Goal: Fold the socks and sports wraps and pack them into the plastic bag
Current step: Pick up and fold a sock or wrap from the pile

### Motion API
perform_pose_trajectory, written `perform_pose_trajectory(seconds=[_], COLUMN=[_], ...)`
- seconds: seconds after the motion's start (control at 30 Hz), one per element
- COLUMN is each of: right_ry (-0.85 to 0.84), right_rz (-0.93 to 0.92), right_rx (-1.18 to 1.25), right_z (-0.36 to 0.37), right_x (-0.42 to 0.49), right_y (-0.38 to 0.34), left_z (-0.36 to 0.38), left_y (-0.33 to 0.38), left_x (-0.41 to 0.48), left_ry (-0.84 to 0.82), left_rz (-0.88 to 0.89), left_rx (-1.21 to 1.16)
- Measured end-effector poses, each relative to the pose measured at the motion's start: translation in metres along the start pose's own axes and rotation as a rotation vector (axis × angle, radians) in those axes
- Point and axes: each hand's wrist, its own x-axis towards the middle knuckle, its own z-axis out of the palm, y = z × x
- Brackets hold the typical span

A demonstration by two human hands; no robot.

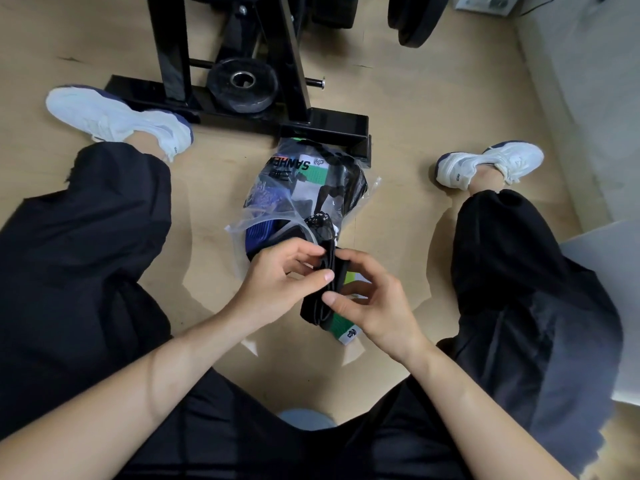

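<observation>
Two bare forearms enter from the bottom edge and meet at frame centre, above a wooden floor (415, 109), between legs in black trousers (86, 254).

Left hand (277, 275): thumb and fingers curled, pinching the upper part of a black fabric piece (317, 308). Right hand (374, 303): thumb pressed on the middle of the same piece, fingers curled behind it. Both hands are clamped on it, close together and almost touching.

The black fabric piece is folded into a narrow, roughly upright bundle. At its lower end is a green and white band (343, 329) with a small logo. Sock or wrap: cannot tell.

Just beyond the hands, a clear plastic bag (239, 233) lies on the floor with its open mouth toward the person. The top of the fabric piece sits at the mouth. Inside are a blue ribbed item (259, 233), black items and a printed card (311, 171) with a green stripe.

Farther out, white shoes sit at upper left (114, 119) and right (485, 164).

The bag's far end lies against the base of a black metal rack (325, 126). A black weight plate (243, 83) sits on the rack's peg at top centre.
</observation>
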Motion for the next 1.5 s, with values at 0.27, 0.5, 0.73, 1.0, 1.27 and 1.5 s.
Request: perform_pose_trajectory(seconds=[0.27, 0.5, 0.73, 1.0, 1.27, 1.5], right_ry=[0.170, 0.150, 0.181, 0.010, -0.334, -0.468], right_rz=[0.048, 0.091, 0.085, -0.317, -0.401, -0.416], right_rx=[0.087, 0.296, 0.237, -0.601, -1.187, -1.296], right_z=[-0.012, -0.014, 0.001, -0.001, 0.031, 0.042], right_x=[0.008, 0.007, 0.011, 0.059, 0.129, 0.163], right_y=[0.007, 0.003, 0.007, 0.007, 0.014, -0.007], left_z=[-0.004, -0.005, 0.004, -0.040, -0.043, -0.048], left_y=[0.002, -0.009, -0.010, -0.035, -0.054, -0.054], left_x=[-0.004, -0.003, -0.007, -0.002, 0.005, 0.006], left_ry=[-0.336, -0.147, -0.209, 0.079, 0.280, 0.323], left_rz=[0.015, 0.072, 0.025, -0.188, -0.308, -0.352], left_rx=[0.024, 0.029, -0.052, 0.123, 0.069, 0.122])
